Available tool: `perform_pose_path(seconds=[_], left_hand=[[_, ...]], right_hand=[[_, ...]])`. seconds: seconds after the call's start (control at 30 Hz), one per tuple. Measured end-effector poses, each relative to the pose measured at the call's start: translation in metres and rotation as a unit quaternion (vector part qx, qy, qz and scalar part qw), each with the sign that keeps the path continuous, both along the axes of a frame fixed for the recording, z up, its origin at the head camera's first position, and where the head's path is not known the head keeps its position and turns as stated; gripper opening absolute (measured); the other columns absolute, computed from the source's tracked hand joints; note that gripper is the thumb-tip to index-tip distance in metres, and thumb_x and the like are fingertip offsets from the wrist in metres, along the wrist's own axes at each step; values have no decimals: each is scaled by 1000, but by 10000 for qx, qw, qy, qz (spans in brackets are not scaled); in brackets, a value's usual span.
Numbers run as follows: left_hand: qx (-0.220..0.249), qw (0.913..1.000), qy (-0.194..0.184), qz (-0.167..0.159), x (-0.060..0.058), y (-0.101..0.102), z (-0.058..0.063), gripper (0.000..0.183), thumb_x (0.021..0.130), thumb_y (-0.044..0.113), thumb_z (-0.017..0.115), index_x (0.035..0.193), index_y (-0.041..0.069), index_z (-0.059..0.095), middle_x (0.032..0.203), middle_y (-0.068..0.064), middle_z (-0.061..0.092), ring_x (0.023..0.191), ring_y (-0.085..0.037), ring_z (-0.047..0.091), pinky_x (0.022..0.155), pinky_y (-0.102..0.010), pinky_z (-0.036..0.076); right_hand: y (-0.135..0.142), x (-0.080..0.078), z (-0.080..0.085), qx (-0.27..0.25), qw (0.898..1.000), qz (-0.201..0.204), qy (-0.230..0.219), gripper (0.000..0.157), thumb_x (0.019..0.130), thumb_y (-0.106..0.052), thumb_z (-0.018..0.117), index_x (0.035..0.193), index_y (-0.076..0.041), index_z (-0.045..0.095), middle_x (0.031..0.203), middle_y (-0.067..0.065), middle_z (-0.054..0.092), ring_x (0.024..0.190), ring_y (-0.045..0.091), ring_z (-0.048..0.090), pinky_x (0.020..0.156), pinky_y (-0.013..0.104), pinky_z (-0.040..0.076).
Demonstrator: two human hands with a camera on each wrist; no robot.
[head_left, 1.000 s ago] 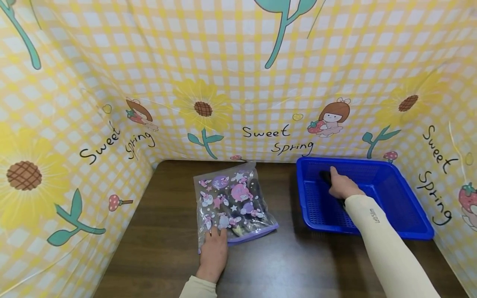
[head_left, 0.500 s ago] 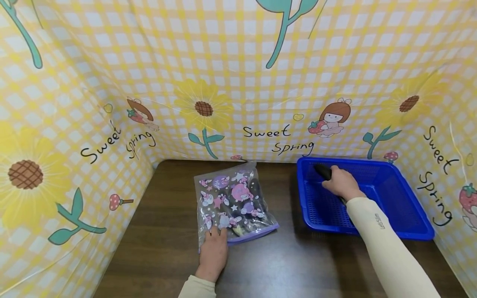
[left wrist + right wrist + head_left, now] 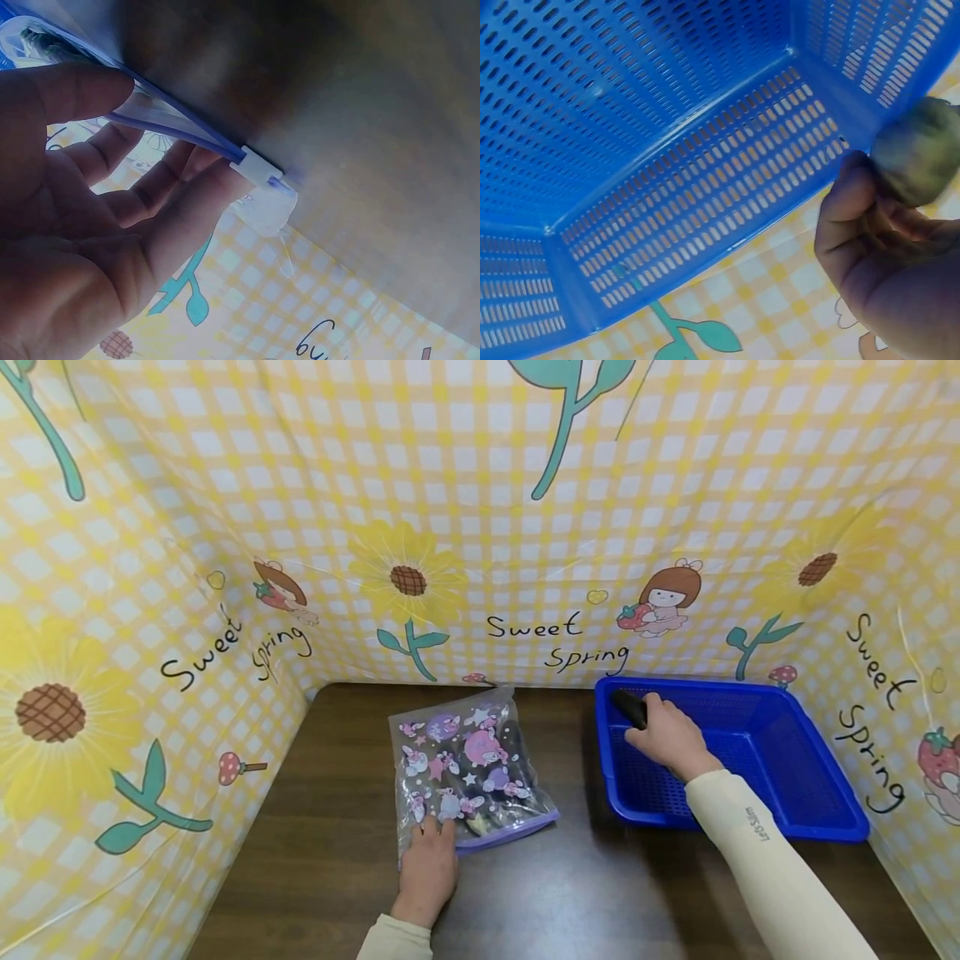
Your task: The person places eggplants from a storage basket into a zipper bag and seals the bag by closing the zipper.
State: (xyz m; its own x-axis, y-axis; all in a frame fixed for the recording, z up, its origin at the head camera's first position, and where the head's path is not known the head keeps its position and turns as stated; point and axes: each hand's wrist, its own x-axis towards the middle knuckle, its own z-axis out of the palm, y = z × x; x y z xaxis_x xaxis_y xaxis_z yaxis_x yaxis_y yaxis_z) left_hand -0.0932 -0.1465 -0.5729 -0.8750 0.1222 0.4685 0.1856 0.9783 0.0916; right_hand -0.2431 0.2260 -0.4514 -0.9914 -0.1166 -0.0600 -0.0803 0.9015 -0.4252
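Note:
A clear slider zip bag [image 3: 450, 760] printed with pink and purple cartoon figures lies on the table, dark long things and a pale green tip showing inside. My left hand [image 3: 429, 872] holds its near left edge. In the left wrist view the purple-edged mouth gapes between thumb [image 3: 90, 94] and fingers, one finger beside the white slider [image 3: 257, 166]. My right hand [image 3: 675, 739] grips a long dark eggplant [image 3: 630, 708] over the left part of a blue basket [image 3: 817, 752]. Its greenish stem end [image 3: 919, 154] shows in the right wrist view.
The basket is rectangular with slotted walls and stands at the table's back right. Yellow checked cloth [image 3: 480, 543] hangs close behind the brown wooden table [image 3: 337, 793] and along both sides.
My right hand has lifted the eggplant and moved it leftward toward the basket's left rim. My left hand and the bag have stayed put.

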Motion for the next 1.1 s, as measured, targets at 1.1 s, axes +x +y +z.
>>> perform_pose_path(seconds=[1.1], left_hand=[[41, 9997, -239, 23, 2, -3, 8, 29, 67, 5, 76, 87, -1, 55, 82, -18, 51, 69, -35, 53, 42, -43, 45]], right_hand=[[-81, 50, 4, -454, 9962, 605, 441, 57, 82, -28, 66, 131, -5, 49, 98, 9, 58, 76, 25, 54, 61, 39, 45]])
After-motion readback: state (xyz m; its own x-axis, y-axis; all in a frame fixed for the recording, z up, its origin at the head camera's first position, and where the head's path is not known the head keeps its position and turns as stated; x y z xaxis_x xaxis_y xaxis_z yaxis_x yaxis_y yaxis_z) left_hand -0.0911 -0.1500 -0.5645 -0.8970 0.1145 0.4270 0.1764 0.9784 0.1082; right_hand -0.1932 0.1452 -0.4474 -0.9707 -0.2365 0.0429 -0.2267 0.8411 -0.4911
